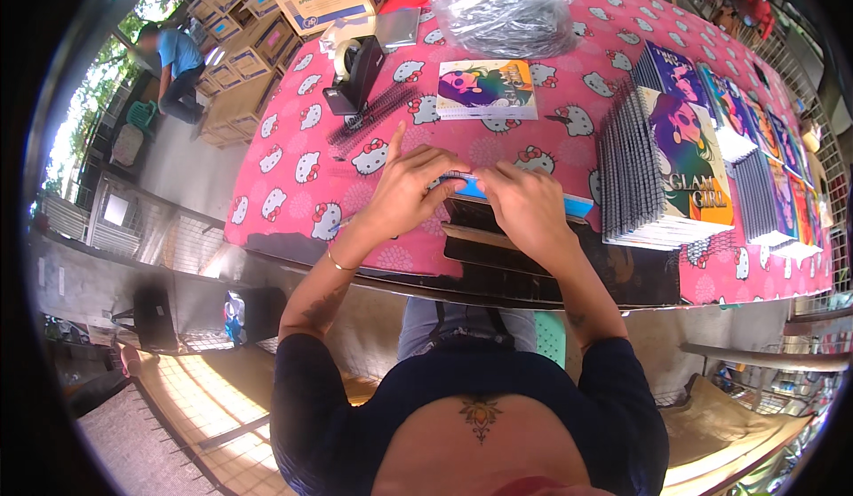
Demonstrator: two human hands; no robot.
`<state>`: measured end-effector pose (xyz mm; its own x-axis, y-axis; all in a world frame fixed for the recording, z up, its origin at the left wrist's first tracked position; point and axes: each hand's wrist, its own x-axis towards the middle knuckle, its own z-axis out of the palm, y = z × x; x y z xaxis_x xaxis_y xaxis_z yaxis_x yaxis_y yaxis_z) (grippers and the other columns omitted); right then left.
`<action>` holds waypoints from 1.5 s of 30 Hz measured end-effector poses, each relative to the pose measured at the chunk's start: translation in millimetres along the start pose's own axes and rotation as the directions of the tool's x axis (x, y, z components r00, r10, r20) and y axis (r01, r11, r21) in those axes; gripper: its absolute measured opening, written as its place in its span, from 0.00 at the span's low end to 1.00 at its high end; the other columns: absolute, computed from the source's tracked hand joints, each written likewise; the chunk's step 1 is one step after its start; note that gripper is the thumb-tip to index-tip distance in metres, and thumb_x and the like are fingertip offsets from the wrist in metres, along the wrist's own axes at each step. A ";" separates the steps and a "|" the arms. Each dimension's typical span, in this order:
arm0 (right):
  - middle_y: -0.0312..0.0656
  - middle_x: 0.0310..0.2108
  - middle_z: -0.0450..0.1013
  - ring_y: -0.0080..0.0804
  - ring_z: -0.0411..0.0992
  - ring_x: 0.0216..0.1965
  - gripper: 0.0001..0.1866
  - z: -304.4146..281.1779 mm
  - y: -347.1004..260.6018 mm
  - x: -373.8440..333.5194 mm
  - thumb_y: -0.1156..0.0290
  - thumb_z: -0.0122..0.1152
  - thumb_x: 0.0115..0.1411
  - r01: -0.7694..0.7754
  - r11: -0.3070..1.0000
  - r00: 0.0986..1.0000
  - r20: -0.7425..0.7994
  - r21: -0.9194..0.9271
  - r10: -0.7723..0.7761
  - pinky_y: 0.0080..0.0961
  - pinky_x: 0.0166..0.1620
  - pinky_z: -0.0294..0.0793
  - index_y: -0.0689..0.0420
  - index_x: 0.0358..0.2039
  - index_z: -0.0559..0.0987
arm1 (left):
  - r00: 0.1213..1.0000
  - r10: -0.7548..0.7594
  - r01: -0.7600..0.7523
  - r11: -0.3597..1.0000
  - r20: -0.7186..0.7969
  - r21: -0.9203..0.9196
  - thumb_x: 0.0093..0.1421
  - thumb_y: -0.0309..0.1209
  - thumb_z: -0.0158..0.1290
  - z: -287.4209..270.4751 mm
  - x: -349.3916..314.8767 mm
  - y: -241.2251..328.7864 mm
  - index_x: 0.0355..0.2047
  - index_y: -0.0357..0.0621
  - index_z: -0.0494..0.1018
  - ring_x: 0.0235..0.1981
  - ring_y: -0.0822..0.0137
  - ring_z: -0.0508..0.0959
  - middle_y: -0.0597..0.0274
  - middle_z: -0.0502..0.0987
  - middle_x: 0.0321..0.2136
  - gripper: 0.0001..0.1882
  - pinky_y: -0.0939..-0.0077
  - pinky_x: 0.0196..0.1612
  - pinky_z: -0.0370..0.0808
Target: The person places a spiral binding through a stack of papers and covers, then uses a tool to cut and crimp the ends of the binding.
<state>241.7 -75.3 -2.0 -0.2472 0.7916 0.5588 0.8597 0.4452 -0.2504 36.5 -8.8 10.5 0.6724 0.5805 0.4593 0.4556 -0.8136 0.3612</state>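
Near the table's front edge, both my hands grip a thin notebook (578,205), seen nearly edge-on with a blue strip showing. My left hand (409,185) pinches its left end, where a bit of dark spiral coil shows, with the index finger raised. Close beside it, my right hand (528,203) has its fingers bent over the upper edge; its fingertips are partly hidden. Beyond the hands lies a spiral notebook (487,89) with a colourful cover. Loose black spiral coils (378,116) rest left of it, by a black tape dispenser (354,77).
A tall stack of spiral notebooks (686,167) stands to the right, with more stacks (771,196) behind. A clear plastic bag (506,18) of dark coils sits at the back. Cardboard boxes (324,0) are piled back left, near a person in a blue shirt (179,52).
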 end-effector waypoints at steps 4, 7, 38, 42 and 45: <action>0.38 0.26 0.74 0.40 0.77 0.26 0.04 -2.0 -2.4 -0.5 0.68 0.60 0.60 -0.023 1.000 1.000 0.018 0.019 0.022 0.37 0.31 0.71 0.53 0.34 0.79 | 0.995 -0.005 0.008 0.999 0.099 -0.034 0.55 0.32 0.64 -9.3 9.8 -5.5 0.37 0.51 0.79 0.42 0.64 0.81 0.67 0.82 0.35 0.09 0.39 0.71 0.43; 0.38 0.27 0.75 0.40 0.77 0.27 0.05 -3.3 -3.0 0.2 0.68 0.60 0.60 -0.030 0.999 0.999 0.025 0.038 0.029 0.37 0.32 0.71 0.53 0.34 0.79 | 0.982 -0.010 0.013 1.000 0.190 -0.012 0.55 0.36 0.64 -14.4 8.8 -10.5 0.44 0.52 0.78 0.48 0.61 0.79 0.63 0.81 0.41 0.15 0.34 0.69 0.45; 0.41 0.31 0.80 0.44 0.78 0.29 0.10 -34.7 16.1 -16.3 0.67 0.60 0.61 -0.045 0.997 0.993 0.117 0.066 0.037 0.39 0.35 0.73 0.51 0.42 0.81 | 0.980 0.113 -0.179 0.870 0.167 0.459 0.63 0.53 0.50 66.0 -52.7 42.4 0.65 0.36 0.61 0.69 0.50 0.60 0.44 0.62 0.66 0.40 0.39 0.66 0.54; 0.42 0.32 0.81 0.46 0.78 0.30 0.12 -33.0 15.1 -12.3 0.67 0.61 0.60 -0.084 0.993 0.987 0.147 0.088 0.070 0.43 0.36 0.73 0.50 0.45 0.80 | 0.990 0.070 0.026 0.771 -0.125 0.637 0.58 0.58 0.54 36.6 10.3 28.5 0.65 0.38 0.62 0.69 0.52 0.59 0.47 0.61 0.67 0.44 0.41 0.69 0.50; 0.43 0.30 0.80 0.49 0.78 0.30 0.15 -37.9 11.2 -12.7 0.66 0.62 0.60 -0.118 0.992 0.977 0.186 0.049 0.107 0.43 0.36 0.73 0.50 0.48 0.78 | 0.993 0.114 -0.098 0.881 -0.006 0.463 0.62 0.52 0.52 59.5 -31.0 38.5 0.65 0.37 0.62 0.69 0.53 0.60 0.47 0.61 0.67 0.39 0.37 0.68 0.49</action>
<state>271.3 -96.3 18.0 -0.2328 0.8986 0.3720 0.8597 0.3689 -0.3532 67.9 -60.1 -38.1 0.7162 0.4843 0.5025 0.6056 -0.7892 -0.1024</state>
